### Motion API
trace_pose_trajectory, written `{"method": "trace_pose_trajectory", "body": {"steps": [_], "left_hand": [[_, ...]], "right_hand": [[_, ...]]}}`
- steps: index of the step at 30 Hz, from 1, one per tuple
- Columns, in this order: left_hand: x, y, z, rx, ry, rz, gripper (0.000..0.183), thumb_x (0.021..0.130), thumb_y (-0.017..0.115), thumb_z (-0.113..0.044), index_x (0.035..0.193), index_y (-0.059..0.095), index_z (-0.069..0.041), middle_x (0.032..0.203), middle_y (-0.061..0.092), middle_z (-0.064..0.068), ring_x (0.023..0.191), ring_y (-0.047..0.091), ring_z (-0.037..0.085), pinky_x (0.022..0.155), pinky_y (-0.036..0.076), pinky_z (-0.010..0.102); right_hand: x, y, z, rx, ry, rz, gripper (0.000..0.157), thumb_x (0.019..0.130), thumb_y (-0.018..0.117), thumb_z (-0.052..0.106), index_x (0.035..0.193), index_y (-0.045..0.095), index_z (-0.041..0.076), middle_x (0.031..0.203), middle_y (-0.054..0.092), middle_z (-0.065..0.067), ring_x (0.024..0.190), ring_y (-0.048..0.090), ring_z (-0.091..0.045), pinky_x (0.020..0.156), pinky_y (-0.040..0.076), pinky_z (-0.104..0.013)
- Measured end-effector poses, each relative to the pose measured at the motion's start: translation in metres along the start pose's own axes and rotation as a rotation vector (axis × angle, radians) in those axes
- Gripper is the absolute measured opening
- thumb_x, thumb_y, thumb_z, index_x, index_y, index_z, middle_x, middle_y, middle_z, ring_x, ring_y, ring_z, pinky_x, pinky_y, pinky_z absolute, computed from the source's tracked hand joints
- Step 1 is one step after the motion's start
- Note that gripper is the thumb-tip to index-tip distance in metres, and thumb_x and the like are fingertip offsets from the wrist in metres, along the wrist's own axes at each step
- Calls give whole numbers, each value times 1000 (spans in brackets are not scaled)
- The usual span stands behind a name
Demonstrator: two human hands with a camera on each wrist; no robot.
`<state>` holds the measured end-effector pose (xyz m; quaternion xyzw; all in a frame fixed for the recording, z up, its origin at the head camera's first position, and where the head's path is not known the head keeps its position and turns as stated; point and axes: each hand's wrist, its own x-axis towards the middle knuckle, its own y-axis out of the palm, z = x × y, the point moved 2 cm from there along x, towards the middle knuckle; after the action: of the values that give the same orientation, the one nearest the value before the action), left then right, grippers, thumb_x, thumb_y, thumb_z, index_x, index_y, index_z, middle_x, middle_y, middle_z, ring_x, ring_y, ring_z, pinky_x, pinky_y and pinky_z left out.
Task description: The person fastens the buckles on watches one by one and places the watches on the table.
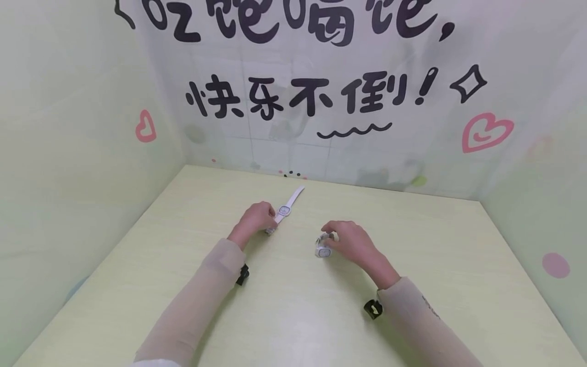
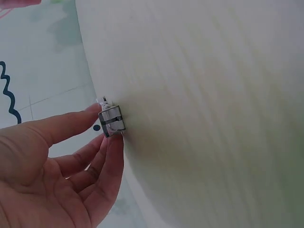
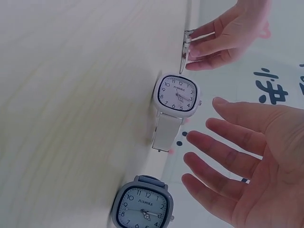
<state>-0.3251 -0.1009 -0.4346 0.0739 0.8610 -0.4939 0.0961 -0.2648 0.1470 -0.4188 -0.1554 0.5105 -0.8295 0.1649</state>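
A wristwatch with a white strap (image 1: pixel 284 210) lies stretched out on the table, its square-shaped dial facing up. My left hand (image 1: pixel 257 219) pinches the near end of its strap, where the left wrist view shows a metal buckle (image 2: pixel 112 121) between thumb and fingers. To the right stands a second watch (image 1: pixel 323 252), its strap bent into a loop; its case looks grey-blue (image 3: pixel 145 209) in the right wrist view. My right hand (image 1: pixel 353 242) is just above and beside this looped watch. Its fingers are spread apart in the right wrist view, with nothing held.
Both watches are on a pale wood-grain table (image 1: pixel 293 316). A printed cloth wall (image 1: pixel 284 148) with black lettering rises behind the table's far edge, and side walls (image 1: pixel 69 153) flank it. Small black devices (image 1: pixel 373 309) are worn under both wrists.
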Motion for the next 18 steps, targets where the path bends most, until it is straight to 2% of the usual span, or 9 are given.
{"method": "trace_pose_trajectory", "body": {"steps": [3,6,12,18], "left_hand": [[-1,1,-3,32,-32,0,35,87,73,-13,119,64,-2,113,68,13,86,60,22,71,47,29],[-2,1,-5,36,-33,11,31,87,74,-12,115,66,-1,107,69,12,83,60,21,69,47,27],[-4,2,-4,-33,-23,32,24,86,70,-4,110,67,-1,102,68,11,80,60,20,65,47,25],[-4,3,-3,-117,29,33,26,86,63,0,112,67,-3,102,67,11,76,60,18,61,51,23]], "right_hand": [[0,-2,1,2,3,2,30,91,71,18,118,70,7,115,74,-10,111,67,-31,95,53,-48],[-1,-2,1,7,8,3,30,91,72,19,118,70,7,115,74,-10,111,67,-30,95,53,-48],[-2,-1,2,5,5,-3,29,91,72,20,117,71,7,114,74,-9,109,68,-29,94,54,-47],[-2,-2,2,9,-2,-5,29,91,72,20,117,71,7,114,74,-9,108,68,-29,92,54,-48]]}}
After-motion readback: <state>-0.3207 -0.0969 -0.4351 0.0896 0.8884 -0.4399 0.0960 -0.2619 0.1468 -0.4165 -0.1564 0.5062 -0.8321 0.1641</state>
